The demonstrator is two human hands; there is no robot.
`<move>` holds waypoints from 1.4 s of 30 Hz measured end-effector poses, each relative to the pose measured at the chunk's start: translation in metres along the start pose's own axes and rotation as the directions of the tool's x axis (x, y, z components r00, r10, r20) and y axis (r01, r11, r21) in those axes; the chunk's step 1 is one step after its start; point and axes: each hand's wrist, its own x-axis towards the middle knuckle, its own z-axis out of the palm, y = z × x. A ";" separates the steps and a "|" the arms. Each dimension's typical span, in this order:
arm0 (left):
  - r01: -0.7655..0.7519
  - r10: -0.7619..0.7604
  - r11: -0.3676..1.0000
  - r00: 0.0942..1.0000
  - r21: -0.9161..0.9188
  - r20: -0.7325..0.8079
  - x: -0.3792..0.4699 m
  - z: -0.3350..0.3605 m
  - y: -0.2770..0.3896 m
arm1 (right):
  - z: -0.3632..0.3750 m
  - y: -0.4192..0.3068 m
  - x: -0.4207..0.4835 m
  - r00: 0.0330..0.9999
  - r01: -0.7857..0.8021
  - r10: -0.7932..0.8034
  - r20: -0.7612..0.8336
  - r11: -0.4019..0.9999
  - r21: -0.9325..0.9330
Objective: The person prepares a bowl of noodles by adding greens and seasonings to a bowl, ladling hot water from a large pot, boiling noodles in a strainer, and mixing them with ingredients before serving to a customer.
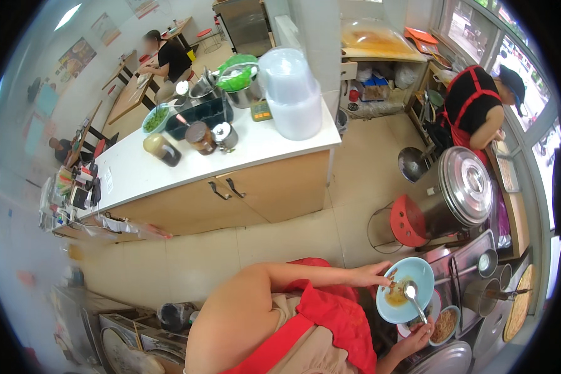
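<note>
My left hand (pixel 371 274) grips the rim of a light blue bowl (pixel 419 272), tilted over the cooking counter. Brownish liquid with dark reddish bits (pixel 396 295) lies in its bottom. In my right hand (pixel 416 337) is the handle of a metal spoon (pixel 411 291), whose head dips into the bowl. Partly hidden beneath the bowl is a red-rimmed dish (pixel 435 304). Close to my right hand stands a smaller bowl (pixel 444 326) of brown shredded or chopped food.
A ladle (pixel 485 264) and metal pots (pixel 480 299) crowd the counter beyond the bowl. A large lidded steel pot (pixel 449 191) stands beside them. Another person in a red apron (pixel 472 105) works by the window. The white counter (pixel 252 145) holds jars and stacked plastic tubs (pixel 292 98).
</note>
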 end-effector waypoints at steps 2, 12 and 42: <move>-0.031 0.032 0.999 0.999 0.042 -0.026 -0.011 -0.019 0.003 | 0.030 -0.007 -0.003 0.997 -0.012 0.012 0.071 1.000 0.009; -0.061 0.078 0.987 0.990 0.147 -0.113 -0.056 -0.091 0.028 | 0.121 -0.006 -0.031 0.853 -0.424 0.350 0.386 0.897 0.124; 0.350 -0.580 0.798 0.667 0.490 0.467 -0.026 -0.052 -0.003 | 0.079 0.004 -0.261 0.666 0.005 0.442 -0.600 0.802 0.597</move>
